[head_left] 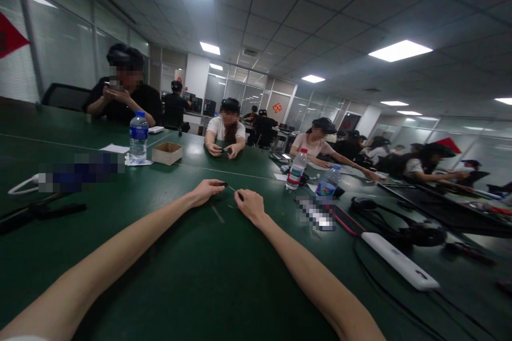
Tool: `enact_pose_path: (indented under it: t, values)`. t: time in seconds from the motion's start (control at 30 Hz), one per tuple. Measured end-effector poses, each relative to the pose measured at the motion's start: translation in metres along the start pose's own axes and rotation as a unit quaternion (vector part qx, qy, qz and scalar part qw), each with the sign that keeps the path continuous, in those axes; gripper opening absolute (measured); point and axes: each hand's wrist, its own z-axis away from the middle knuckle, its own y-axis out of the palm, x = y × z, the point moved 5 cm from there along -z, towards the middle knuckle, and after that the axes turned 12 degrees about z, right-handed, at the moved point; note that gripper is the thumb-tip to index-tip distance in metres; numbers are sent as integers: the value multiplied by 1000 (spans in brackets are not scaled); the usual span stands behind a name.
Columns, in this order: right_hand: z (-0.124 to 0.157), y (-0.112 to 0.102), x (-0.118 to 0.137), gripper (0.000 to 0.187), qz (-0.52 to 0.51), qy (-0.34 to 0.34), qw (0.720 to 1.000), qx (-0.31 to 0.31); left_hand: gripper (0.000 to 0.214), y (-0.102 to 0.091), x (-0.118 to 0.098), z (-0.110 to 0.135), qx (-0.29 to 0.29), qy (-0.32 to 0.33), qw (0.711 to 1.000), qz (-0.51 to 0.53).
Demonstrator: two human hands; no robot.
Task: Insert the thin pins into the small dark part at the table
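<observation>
Over the green table (188,287), my two hands are close together near the middle. My left hand (206,193) pinches a small black part (224,184) between thumb and fingers; its exact kind is too small to tell. My right hand (251,205) is closed around the dark handle of what looks like a small screwdriver (231,188). Its thin metal shaft points left toward the black part, and I cannot tell whether the tip touches it. Most of the handle is hidden in my right fist.
An open cardboard box (167,154) and a blue-capped water bottle (138,138) stand left. On the right are a red-capped bottle (296,169), another bottle (328,184), black headphones (400,221) and a white power bank-like device (400,261). A person (226,130) works opposite.
</observation>
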Motion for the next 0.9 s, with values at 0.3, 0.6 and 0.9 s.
enact_pose_path:
  t: [0.3, 0.6, 0.9]
  values:
    - [3, -2, 2, 43, 3, -22, 1000, 10, 44, 9, 0, 6, 32, -12, 998, -50]
    - [5, -12, 8, 47, 26, -39, 999, 15, 46, 16, -3, 10, 28, -24, 996, -81]
    - [6, -14, 13, 43, 29, -72, 997, 0, 37, 14, -5, 10, 15, -29, 998, -59]
